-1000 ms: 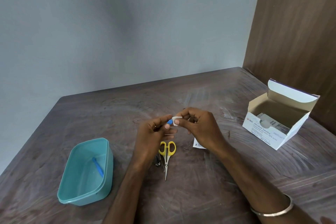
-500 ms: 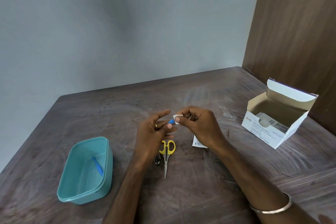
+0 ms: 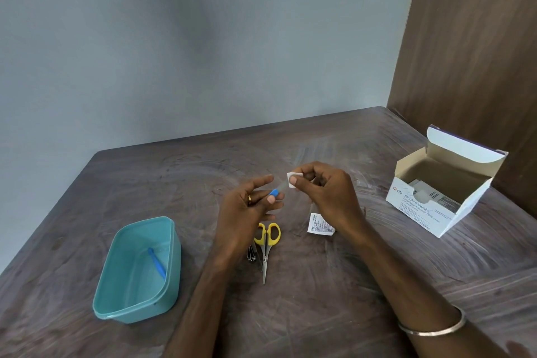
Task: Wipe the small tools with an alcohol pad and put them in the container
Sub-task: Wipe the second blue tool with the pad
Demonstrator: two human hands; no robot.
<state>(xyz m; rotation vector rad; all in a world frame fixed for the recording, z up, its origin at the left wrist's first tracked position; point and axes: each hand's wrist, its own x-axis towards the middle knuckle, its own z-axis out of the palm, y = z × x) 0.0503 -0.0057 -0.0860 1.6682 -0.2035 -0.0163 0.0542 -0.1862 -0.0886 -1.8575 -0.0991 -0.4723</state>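
My left hand pinches a small blue-tipped tool between thumb and fingers above the table's middle. Just to its right, my right hand holds a white alcohol pad between thumb and forefinger, a short gap away from the tool's tip. Yellow-handled scissors lie on the table below my hands, points toward me, with a small metal tool partly hidden under my left wrist. The teal container stands at the left with one blue tool inside.
An open white box of alcohol swabs stands at the right near the brown wall panel. A torn white pad wrapper lies by my right wrist. The dark wooden table ends at a grey wall behind.
The pad was wrapped around the blue tool's tip; my right hand has since drawn it off up and to the right, so pad and tool are apart.
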